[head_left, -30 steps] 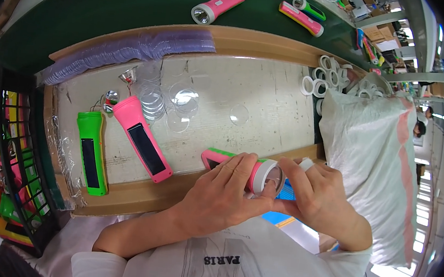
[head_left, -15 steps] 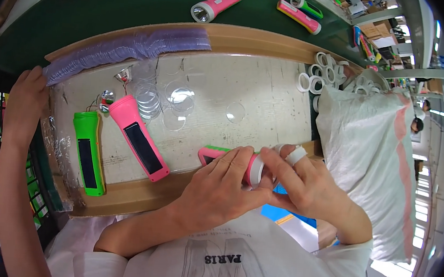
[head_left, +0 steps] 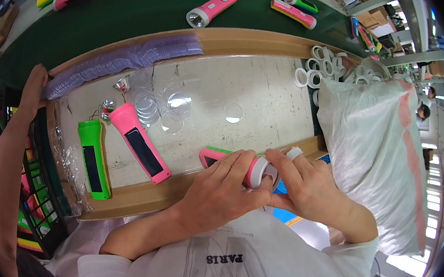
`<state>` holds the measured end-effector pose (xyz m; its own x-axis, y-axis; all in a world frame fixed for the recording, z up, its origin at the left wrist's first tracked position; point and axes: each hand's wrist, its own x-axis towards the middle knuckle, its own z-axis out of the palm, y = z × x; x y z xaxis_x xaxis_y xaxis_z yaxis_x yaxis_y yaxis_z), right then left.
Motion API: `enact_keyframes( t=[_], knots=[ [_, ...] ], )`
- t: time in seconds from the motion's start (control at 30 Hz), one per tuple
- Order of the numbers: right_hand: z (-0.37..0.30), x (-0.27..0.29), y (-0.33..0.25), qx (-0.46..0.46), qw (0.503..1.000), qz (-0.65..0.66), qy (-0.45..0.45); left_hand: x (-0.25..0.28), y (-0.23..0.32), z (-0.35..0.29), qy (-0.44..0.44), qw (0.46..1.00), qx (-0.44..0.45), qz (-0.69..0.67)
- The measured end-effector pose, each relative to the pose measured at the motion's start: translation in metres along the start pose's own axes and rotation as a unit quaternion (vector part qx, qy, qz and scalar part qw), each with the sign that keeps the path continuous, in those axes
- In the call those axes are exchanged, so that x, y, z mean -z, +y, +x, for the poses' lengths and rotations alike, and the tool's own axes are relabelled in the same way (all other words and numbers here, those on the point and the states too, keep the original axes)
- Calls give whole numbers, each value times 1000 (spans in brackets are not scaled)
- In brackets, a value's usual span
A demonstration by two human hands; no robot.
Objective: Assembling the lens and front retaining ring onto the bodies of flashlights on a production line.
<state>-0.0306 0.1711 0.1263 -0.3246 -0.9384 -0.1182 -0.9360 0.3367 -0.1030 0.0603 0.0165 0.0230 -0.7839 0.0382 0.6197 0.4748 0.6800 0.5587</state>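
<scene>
My left hand (head_left: 214, 188) is wrapped around a pink and green flashlight (head_left: 253, 172) that lies sideways, its white-ringed head toward my right hand. My right hand (head_left: 310, 190) is closed at that head, thumb and fingers against the white rim. What lies between those fingers is partly hidden. A white band (head_left: 294, 152) sits on one right finger. To the left, on the white board, are a pink flashlight body (head_left: 141, 144) and a green one (head_left: 93, 161), each with a dark panel. Wires join them to loose reflectors (head_left: 122, 83).
Clear discs (head_left: 179, 102) lie on the board (head_left: 259, 88), with a row of purplish discs (head_left: 128, 60) along the cardboard rim. White rings (head_left: 322, 68) and a white sack (head_left: 362, 152) stand right. Finished-looking flashlights (head_left: 211, 9) lie beyond. Another person's arm (head_left: 1, 186) reaches in left, beside a black crate (head_left: 40, 196).
The view has shifted slightly. My right fingers have moved a little at the flashlight's head, and more of its white rim shows. The other person's hand at the left has drawn into a closed shape.
</scene>
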Motion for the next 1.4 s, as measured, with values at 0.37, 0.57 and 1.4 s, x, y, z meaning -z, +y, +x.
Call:
enact_keyframes(
  t=[0.37,0.57,1.4],
  knots=[
    [9,-21,6,-72,973,169,143,-2,-23,2,-17,957,164,-237],
    [4,-26,9,-9,910,383,157,16,-28,-10,-167,796,285,-507],
    [10,-63,22,-77,526,839,117,8,-12,16,-171,875,319,-320]
  ],
)
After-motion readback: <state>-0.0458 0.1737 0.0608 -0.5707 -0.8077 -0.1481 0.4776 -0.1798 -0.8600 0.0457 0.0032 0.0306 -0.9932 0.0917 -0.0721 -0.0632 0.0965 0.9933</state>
